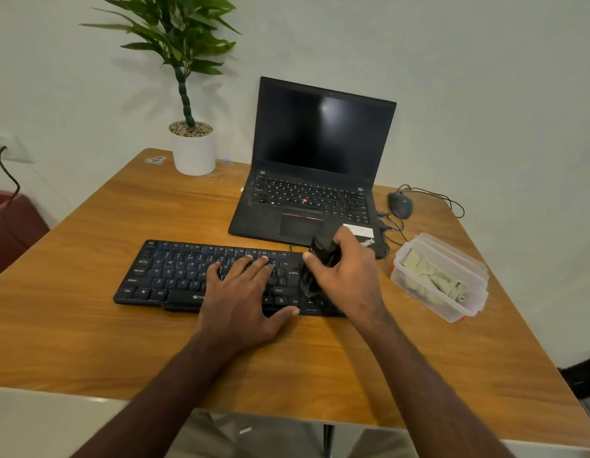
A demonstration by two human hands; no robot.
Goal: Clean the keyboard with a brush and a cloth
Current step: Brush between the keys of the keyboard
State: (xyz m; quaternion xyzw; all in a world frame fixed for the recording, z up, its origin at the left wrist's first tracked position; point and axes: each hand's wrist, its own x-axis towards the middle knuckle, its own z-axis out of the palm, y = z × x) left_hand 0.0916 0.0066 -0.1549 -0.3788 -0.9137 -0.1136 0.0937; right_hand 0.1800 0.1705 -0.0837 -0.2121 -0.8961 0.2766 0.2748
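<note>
A black keyboard [174,276] lies across the middle of the wooden table [121,342]. My left hand [244,302] lies flat on its middle keys, fingers spread and straight. My right hand [350,276] grips a black brush [315,269] over the keyboard's right end, bristles pointing down onto the keys there. A pale green cloth [432,279] lies crumpled inside a clear plastic box [472,279] to the right of the keyboard.
An open black laptop [320,160] stands just behind the keyboard. A wired mouse [400,204] and its cables lie to the laptop's right. A white potted plant [193,150] stands at the back left. The table's front edge is near my body.
</note>
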